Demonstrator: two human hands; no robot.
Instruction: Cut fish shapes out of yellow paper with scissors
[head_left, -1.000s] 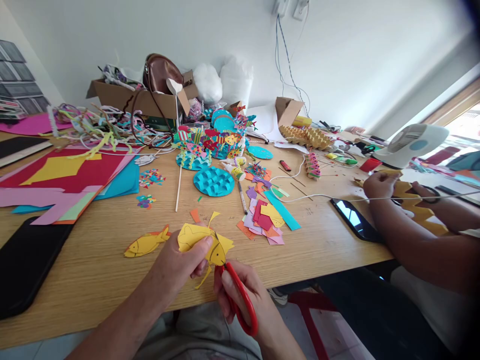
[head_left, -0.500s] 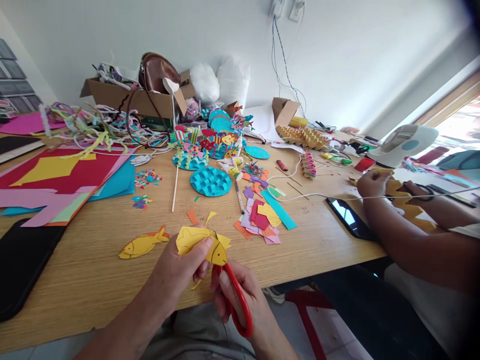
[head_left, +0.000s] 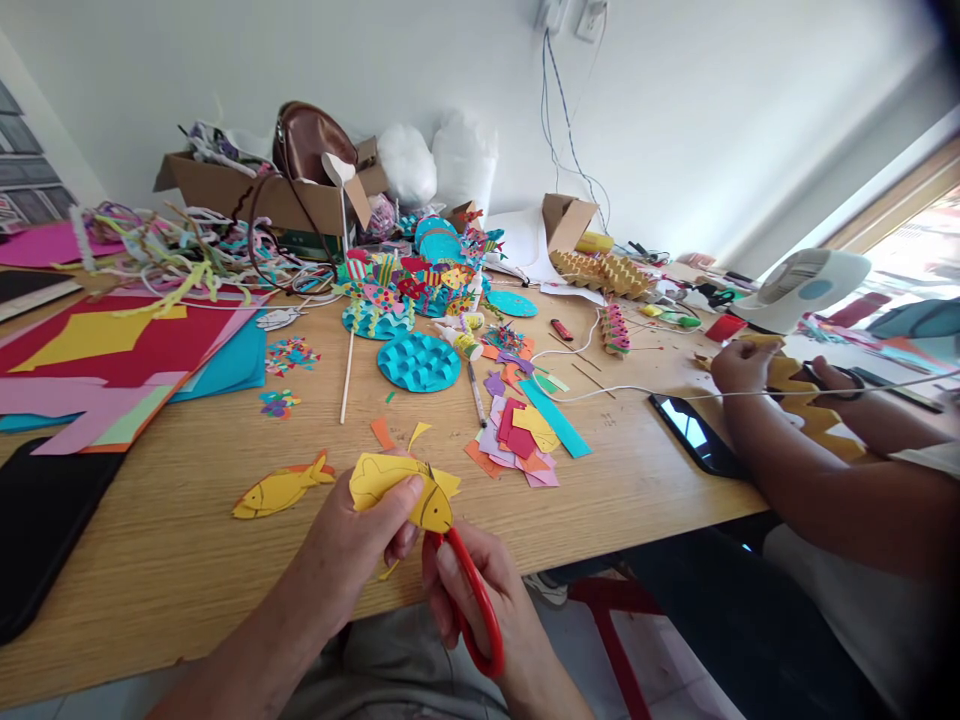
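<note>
My left hand [head_left: 375, 525] pinches a piece of yellow paper [head_left: 431, 505] with a fish drawn on it, thumb on top. Red-handled scissors [head_left: 480, 610] are in my right hand [head_left: 480, 580], just below the drawn fish's head; their blades are mostly hidden by the paper. On the table to the left of my hands lies a cut-out yellow fish [head_left: 281, 490] with orange edges showing behind it. Thin yellow and orange scraps [head_left: 382, 433] lie just beyond the paper I hold.
Coloured paper scraps [head_left: 525, 440] lie ahead to the right, beside a phone [head_left: 697, 435]. Another person's hands [head_left: 742, 365] hold yellow scalloped card at the right. Coloured sheets [head_left: 142, 350] and a black object [head_left: 45, 530] lie left. Blue textured discs [head_left: 418, 362] sit farther back.
The view has shifted very slightly. My hands, the yellow paper and the scissors keep almost the same position.
</note>
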